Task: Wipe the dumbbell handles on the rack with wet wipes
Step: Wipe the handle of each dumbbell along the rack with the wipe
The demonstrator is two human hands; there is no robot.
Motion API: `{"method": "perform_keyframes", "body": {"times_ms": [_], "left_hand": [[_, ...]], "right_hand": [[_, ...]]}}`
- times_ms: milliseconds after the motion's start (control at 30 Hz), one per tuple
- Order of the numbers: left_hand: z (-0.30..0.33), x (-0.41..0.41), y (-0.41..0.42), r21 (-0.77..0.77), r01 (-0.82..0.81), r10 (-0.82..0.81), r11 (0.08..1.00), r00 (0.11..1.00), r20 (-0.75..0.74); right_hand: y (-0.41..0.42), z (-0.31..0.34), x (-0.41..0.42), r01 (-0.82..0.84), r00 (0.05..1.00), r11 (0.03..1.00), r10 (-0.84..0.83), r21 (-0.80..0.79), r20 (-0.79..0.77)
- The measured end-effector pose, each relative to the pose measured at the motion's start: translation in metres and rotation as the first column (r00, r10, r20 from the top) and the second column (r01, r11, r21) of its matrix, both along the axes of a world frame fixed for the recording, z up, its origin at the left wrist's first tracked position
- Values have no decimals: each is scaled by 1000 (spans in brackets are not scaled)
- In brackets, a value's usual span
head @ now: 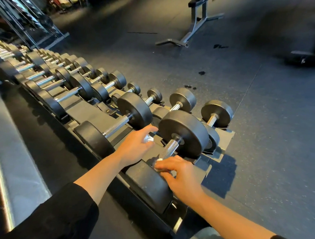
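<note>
Nearest you are your two black sleeves [64, 214], forearms reaching out over the rack [222, 137]. Your left hand [134, 145] hovers between the two nearest dumbbells, fingers loosely curled around a balled white wipe [148, 139], touching no metal. To its left lies the second dumbbell's handle [115, 126], not yet reached.

To the right, the nearest dumbbell [183, 132] lies with its long axis running away from you and up to the right, its near head [149, 185] just under your right wrist. Your right hand [178, 175] is the closer one: its fingers curl over the near end of the knurled handle [170, 148], pressing a second wipe [159, 159] against it.

The far stretch of that handle is bare, so the stroke probably has to run along the bar toward the far head.
</note>
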State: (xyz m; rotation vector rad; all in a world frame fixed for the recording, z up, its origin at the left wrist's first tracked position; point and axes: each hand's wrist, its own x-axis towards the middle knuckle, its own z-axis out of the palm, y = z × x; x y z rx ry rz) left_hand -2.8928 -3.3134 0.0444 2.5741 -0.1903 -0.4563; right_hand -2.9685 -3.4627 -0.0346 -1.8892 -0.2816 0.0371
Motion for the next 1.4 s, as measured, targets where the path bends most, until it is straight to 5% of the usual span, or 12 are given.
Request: {"method": "perform_keyframes", "body": {"times_ms": [100, 200, 300, 433, 667, 1100, 1400], "left_hand": [[-1, 0, 1, -6, -14, 14, 1000, 1000, -2], [-1, 1, 1, -8, -34, 34, 999, 999, 1], [-1, 1, 1, -18, -66, 66, 998, 998, 9], [-1, 0, 2, -29, -95, 97, 995, 994, 41], [-5, 9, 10, -216, -86, 96, 973, 995, 40], [-67, 36, 48, -658, -2, -120, 753, 983, -140], [-80, 41, 49, -715, 4, -193, 699, 964, -182]], "right_hand": [[-7, 3, 4, -136, 985, 989, 142, 61, -102], [-12, 11, 20, 11, 998, 995, -5, 95, -66], [-15, 16, 44, 211, 975, 973, -204, -88, 83], [-6, 15, 55, 65, 985, 914, 5, -401, 172], [-2, 10, 57, 114, 970, 889, -4, -443, 242], [33, 18, 39, 324, 945, 855, -316, -406, 88], [29, 59, 21, 52, 890, 964, -162, -259, -426]]}}
